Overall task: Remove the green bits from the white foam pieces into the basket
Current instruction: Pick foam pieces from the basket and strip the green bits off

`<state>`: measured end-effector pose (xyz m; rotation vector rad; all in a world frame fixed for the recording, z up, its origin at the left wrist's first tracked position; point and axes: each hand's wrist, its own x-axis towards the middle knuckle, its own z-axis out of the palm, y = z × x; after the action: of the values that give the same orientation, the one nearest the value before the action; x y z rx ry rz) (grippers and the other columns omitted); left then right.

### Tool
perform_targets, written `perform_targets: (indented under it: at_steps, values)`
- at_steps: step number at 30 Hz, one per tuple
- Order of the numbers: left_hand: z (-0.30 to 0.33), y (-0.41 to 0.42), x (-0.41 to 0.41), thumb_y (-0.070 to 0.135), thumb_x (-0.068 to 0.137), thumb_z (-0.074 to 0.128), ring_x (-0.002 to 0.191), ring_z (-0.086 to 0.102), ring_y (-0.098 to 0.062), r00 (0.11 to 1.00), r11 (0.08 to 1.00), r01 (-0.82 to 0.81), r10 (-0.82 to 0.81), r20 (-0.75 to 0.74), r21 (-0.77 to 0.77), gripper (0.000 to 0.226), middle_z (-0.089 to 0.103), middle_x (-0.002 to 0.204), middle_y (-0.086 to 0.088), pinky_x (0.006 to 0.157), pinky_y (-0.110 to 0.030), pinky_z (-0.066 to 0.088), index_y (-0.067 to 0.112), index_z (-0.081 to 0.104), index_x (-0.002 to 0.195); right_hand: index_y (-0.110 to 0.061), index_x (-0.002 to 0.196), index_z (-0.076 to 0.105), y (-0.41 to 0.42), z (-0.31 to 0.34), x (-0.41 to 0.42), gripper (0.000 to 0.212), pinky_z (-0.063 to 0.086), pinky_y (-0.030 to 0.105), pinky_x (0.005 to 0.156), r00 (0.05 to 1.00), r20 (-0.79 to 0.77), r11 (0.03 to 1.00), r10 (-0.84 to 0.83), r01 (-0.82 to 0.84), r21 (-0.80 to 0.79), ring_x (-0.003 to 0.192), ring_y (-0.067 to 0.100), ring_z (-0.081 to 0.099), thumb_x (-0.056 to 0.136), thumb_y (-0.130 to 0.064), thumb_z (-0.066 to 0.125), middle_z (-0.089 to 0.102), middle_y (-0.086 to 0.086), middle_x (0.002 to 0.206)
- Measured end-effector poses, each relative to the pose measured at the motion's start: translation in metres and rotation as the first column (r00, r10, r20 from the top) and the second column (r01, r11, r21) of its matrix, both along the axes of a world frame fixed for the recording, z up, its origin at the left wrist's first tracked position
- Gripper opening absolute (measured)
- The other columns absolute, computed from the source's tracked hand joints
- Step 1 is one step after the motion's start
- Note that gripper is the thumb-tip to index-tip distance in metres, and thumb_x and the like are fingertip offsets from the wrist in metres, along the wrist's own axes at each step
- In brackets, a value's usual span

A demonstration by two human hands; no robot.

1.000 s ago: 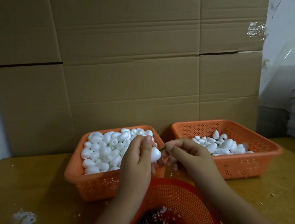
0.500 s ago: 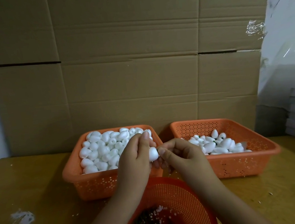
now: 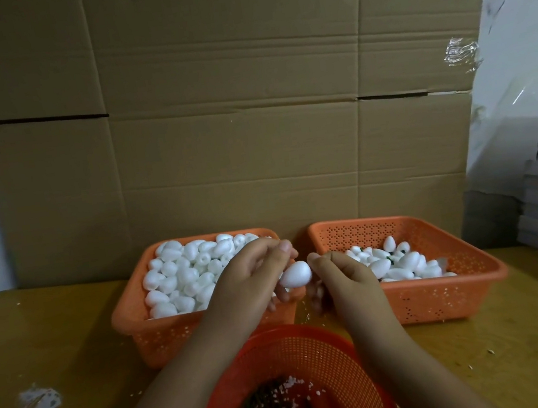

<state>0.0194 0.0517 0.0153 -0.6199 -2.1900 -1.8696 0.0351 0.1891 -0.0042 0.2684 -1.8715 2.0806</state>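
In front of you is a yellowish wooden table [image 3: 55, 337]. Directly on it stand two orange perforated rectangular baskets side by side: the left basket [image 3: 161, 336] heaped with white foam eggs, the right basket [image 3: 446, 296] only partly filled. Nearest you, a round red mesh basket [image 3: 299, 355] sits on the tabletop. White scuffed patches [image 3: 39, 402] mark the wood at your left, and small white crumbs [image 3: 489, 352] lie scattered at your right.

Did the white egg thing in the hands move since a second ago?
Cannot tell. The foam egg sat in front of the left basket's right corner then and still does; the slight shift could be the head camera.
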Motion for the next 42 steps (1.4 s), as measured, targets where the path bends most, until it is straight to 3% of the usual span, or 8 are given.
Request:
perform_targets:
  at_steps: [4,11,19,23,29,33,38,42]
  values:
    - [-0.002,-0.001,0.002,0.025,0.095,0.059,0.063,0.061,-0.005,0.998,0.997,0.057,-0.057,0.009,-0.055,0.009,0.068,0.080,0.008,0.056,-0.022,0.046,0.023,0.065,0.100,-0.005,0.061,0.049,0.001,0.002,0.003,0.038,0.036,0.017,0.041,0.999,-0.010,0.999,-0.032,0.032,-0.008,0.041,0.010,0.041,0.096,-0.016,0.054,0.047,0.003,0.049]
    - [-0.004,-0.004,0.002,0.022,0.086,0.072,0.069,0.065,-0.005,0.993,0.988,0.120,-0.117,0.034,-0.096,0.027,0.067,0.103,0.000,0.058,-0.016,0.046,0.027,0.059,0.110,-0.010,0.052,0.045,0.003,0.005,0.004,0.046,0.029,0.016,0.038,0.996,0.020,0.995,-0.084,0.085,-0.045,0.038,0.006,0.032,0.095,-0.020,0.056,0.040,0.001,0.044]
    - [0.000,-0.007,-0.002,0.028,0.090,0.064,0.064,0.062,-0.003,0.994,0.992,0.096,-0.100,-0.043,-0.076,0.007,0.071,0.089,0.004,0.056,-0.017,0.048,0.028,0.067,0.096,-0.003,0.065,0.051,0.005,0.007,0.005,0.040,0.034,0.016,0.041,0.995,-0.048,0.996,-0.092,0.092,-0.010,0.043,0.010,0.039,0.096,-0.028,0.055,0.045,0.008,0.051]
    - [-0.001,-0.010,-0.005,0.028,0.095,0.057,0.062,0.062,-0.002,0.996,0.993,0.077,-0.080,-0.031,-0.086,0.012,0.072,0.083,0.006,0.055,-0.018,0.047,0.025,0.069,0.098,-0.009,0.087,0.065,0.006,0.008,0.004,0.011,0.038,0.013,0.045,0.993,-0.100,0.997,-0.056,0.061,0.049,0.048,0.004,0.047,0.093,-0.015,0.058,0.055,-0.004,0.055]
    - [-0.002,-0.010,-0.006,0.035,0.095,0.051,0.058,0.060,-0.003,0.998,0.993,0.062,-0.063,-0.004,-0.099,0.023,0.071,0.075,0.010,0.053,-0.017,0.046,0.021,0.069,0.096,-0.010,0.085,0.064,0.005,0.005,0.005,0.010,0.039,0.010,0.050,0.981,-0.187,0.981,-0.059,0.092,0.173,0.051,0.000,0.050,0.093,-0.012,0.060,0.055,-0.007,0.056]
    - [0.002,-0.009,-0.003,0.050,0.081,0.052,0.058,0.060,-0.005,0.996,0.995,0.086,-0.085,0.012,-0.055,0.037,0.070,0.074,0.007,0.053,-0.018,0.046,0.023,0.067,0.101,-0.009,0.081,0.057,0.004,0.004,0.003,0.014,0.039,0.015,0.049,0.982,-0.172,0.981,-0.075,0.104,0.166,0.050,0.005,0.046,0.095,-0.009,0.055,0.051,-0.003,0.057]
    - [0.002,-0.008,-0.003,0.027,0.092,0.063,0.059,0.061,-0.005,0.995,0.992,0.095,-0.096,-0.005,-0.080,0.017,0.069,0.076,0.005,0.054,-0.019,0.047,0.024,0.064,0.109,-0.008,0.078,0.051,0.003,0.003,0.001,0.020,0.037,0.017,0.043,0.989,-0.126,0.988,-0.075,0.090,0.126,0.043,0.005,0.041,0.097,-0.007,0.048,0.046,-0.005,0.049]
    - [0.000,-0.008,-0.003,0.022,0.091,0.065,0.061,0.062,-0.005,0.994,0.990,0.113,-0.114,0.000,-0.083,0.018,0.069,0.081,0.006,0.055,-0.019,0.046,0.025,0.063,0.109,-0.008,0.073,0.049,0.003,0.002,0.000,0.028,0.036,0.016,0.043,0.986,-0.141,0.986,-0.084,0.102,0.130,0.042,0.004,0.040,0.100,-0.016,0.050,0.043,-0.007,0.048]
